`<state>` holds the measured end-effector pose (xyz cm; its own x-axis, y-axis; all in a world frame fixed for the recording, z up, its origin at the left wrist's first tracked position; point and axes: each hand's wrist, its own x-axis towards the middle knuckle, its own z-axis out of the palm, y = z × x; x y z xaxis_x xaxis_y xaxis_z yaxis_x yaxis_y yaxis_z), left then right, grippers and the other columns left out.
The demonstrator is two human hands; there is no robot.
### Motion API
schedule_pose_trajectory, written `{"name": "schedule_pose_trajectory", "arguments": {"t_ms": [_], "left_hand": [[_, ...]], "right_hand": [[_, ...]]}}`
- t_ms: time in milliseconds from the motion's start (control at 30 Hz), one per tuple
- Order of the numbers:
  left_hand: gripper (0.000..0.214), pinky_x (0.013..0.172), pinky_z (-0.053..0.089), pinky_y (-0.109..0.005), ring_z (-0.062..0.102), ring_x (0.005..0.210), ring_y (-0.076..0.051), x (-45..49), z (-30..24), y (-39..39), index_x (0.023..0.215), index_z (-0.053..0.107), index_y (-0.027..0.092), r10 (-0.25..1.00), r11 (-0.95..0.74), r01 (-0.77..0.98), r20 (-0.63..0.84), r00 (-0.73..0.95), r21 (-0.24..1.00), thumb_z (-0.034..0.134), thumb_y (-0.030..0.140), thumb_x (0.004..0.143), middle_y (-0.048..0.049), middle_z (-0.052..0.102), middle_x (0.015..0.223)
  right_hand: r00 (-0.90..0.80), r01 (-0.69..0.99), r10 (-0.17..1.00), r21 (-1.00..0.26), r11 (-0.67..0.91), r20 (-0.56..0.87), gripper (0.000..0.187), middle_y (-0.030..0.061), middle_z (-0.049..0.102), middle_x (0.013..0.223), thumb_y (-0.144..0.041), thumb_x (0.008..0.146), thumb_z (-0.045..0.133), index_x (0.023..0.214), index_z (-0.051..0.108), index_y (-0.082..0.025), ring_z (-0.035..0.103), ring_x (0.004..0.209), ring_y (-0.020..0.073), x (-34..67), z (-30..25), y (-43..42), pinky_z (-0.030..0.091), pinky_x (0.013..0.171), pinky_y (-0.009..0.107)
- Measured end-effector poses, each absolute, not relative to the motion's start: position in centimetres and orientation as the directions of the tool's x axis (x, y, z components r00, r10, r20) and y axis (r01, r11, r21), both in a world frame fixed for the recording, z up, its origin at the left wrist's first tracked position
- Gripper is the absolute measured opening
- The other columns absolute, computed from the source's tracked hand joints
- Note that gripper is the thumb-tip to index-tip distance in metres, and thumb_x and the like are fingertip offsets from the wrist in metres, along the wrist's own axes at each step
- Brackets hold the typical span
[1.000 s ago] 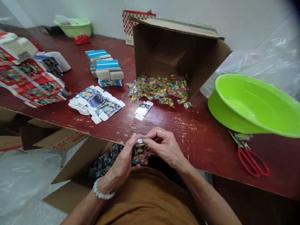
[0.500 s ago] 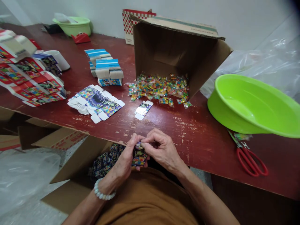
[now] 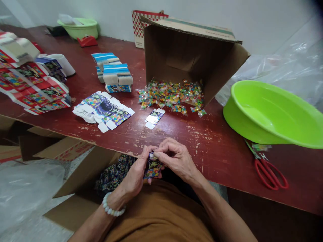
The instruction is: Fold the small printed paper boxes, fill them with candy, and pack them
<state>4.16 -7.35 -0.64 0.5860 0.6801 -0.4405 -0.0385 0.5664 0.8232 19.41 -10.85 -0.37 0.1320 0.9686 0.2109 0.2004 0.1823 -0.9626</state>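
Note:
A small dark printed candy box (image 3: 153, 168) is held in front of my body, just off the table's near edge. My left hand (image 3: 137, 173) wraps round its left side and underside, with fingertips showing below. My right hand (image 3: 176, 158) pinches at the box's top end, where a bit of white flap shows; the fingertips partly hide it. A flat, unfolded box (image 3: 154, 118) lies on the table beyond my hands. To its left is a fanned stack of flat printed boxes (image 3: 108, 111). Wrapped candies (image 3: 171, 95) spill out of a tipped cardboard box (image 3: 191, 60).
Below the table edge at left, an open carton (image 3: 78, 171) holds many dark finished boxes (image 3: 114, 173). A green basin (image 3: 272, 114) and red-handled scissors (image 3: 270, 173) are at right. Bundled blue-topped boxes (image 3: 116, 74) and red box bundles (image 3: 35, 80) stand on the left.
The candy box has shifted slightly to the right and shows more of its front. My right fingers still work at its top end, a little less over the flap.

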Motion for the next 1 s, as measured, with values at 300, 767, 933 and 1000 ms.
{"name": "schedule_pose_trajectory", "arguments": {"t_ms": [300,767,933,1000], "left_hand": [[0.042,0.033,0.032,-0.016,0.062,0.048,-0.016,4.9,0.0,-7.1,0.093,0.058,0.018,0.662,0.641,-0.052,-0.518,0.542,0.766,0.058,0.057,0.078,-0.0029,0.066,0.062],[0.026,0.025,0.037,-0.02,0.061,0.039,-0.019,4.5,-0.7,-6.5,0.097,0.057,0.019,0.586,0.765,-0.199,-0.535,0.608,0.613,0.054,0.042,0.084,-0.0015,0.066,0.059],[0.024,0.035,0.046,-0.023,0.06,0.044,-0.017,4.3,-0.3,-6.4,0.092,0.059,0.017,0.585,0.791,-0.268,-0.553,0.594,0.549,0.053,0.04,0.087,-0.0019,0.064,0.06],[0.024,0.042,0.049,-0.025,0.062,0.049,-0.017,4.5,-0.1,-6.5,0.089,0.06,0.017,0.608,0.782,-0.29,-0.573,0.549,0.552,0.054,0.04,0.087,-0.0014,0.063,0.06]], "right_hand": [[-0.026,-0.184,0.998,-0.981,-0.067,-0.063,0.03,0.0034,0.06,0.1,-0.05,0.088,0.063,0.089,0.072,-0.022,0.058,0.062,0.0083,20.0,-1.2,-11.1,0.05,0.052,0.022],[-0.005,0.316,0.972,-0.922,0.225,0.236,0.042,0.006,0.059,0.113,-0.031,0.079,0.077,0.117,0.06,-0.026,0.061,0.099,0.0188,19.3,-2.0,-12.2,0.053,0.084,0.033],[-0.053,0.437,0.961,-0.86,0.265,0.27,0.09,0.0119,0.044,0.137,-0.039,0.063,0.088,0.138,0.038,-0.028,0.053,0.119,0.0259,18.9,-2.1,-12.3,0.051,0.096,0.04],[-0.133,0.52,0.945,-0.791,0.323,0.298,0.098,0.0135,0.041,0.14,-0.042,0.06,0.088,0.14,0.035,-0.026,0.046,0.128,0.0295,18.9,-2.0,-12.4,0.046,0.103,0.044]]}}
